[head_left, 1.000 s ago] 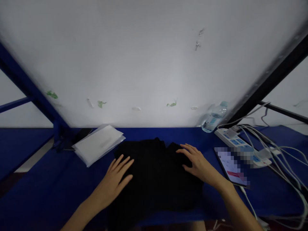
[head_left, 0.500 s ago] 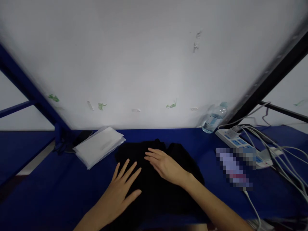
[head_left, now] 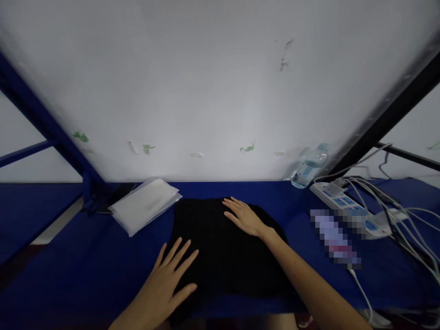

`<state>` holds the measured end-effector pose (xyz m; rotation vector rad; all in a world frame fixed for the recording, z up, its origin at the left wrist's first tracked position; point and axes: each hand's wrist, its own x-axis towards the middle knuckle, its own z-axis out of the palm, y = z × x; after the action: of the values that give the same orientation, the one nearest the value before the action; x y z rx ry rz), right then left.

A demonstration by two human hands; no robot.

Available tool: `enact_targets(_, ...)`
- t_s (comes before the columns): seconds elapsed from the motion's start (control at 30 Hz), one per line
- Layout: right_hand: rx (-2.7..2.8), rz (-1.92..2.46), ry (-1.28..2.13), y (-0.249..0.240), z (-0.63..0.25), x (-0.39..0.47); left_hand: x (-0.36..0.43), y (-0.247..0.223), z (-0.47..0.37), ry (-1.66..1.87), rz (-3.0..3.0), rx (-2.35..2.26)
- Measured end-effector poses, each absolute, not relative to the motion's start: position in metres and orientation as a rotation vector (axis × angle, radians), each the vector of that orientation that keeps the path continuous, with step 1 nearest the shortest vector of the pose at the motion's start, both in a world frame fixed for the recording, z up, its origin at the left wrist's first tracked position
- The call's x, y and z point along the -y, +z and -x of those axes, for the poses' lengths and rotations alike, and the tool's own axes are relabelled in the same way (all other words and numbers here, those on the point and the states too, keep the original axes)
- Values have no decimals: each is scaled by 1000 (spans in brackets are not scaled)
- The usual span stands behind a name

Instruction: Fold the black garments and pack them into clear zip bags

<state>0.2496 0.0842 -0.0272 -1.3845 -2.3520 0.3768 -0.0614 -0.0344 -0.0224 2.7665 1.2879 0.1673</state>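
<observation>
A black cloth [head_left: 223,256] lies spread on the blue table [head_left: 85,270], its far edge fairly straight. My left hand [head_left: 168,279] rests flat on the cloth's left side, fingers spread, the thumb pointing right. Near the cloth's far edge lies my right hand [head_left: 243,217], palm down with its fingers stretched to the left. Neither hand grips the fabric. My right forearm covers part of the cloth's right side.
White plastic bags [head_left: 146,206] lie at the back left beside a dark object. A water bottle [head_left: 309,167] leans near the white wall. On the right are a power strip [head_left: 338,199], tangled white cables and a blurred phone [head_left: 335,238] with a cable.
My right hand has moved away from me and slightly right, to the cloth's far edge. My left hand has shifted slightly nearer. The cloth's bunched far part now lies flatter.
</observation>
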Motion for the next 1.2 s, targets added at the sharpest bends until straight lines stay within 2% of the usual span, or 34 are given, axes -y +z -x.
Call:
enact_targets(0.13,2220,1363,292,-2,-253,-53,42,-10,61,274,-2800,-1318)
enact_targets(0.23,2163,1454,208,6,-261,-9,52,-10,54,225,-2865,-1135)
enact_targets(0.47,2064,1743,144,-40,-288,57,62,-30,57,126,-2906,-1002)
enact_targets(0.67,1954,1820,100,-21,-295,34,57,-18,80,151,-2859,-1053)
enact_targets(0.83,2017,1757,-77,-14,-296,-13,40,-4,56,308,-2819,-1143)
enact_targets(1.03,1989,1853,-121,-41,-304,-55,27,-22,27,225,-2851,-1149)
enact_targets(1.2,1890,1868,-127,-32,-306,-45,29,-32,32,180,-2859,-1173)
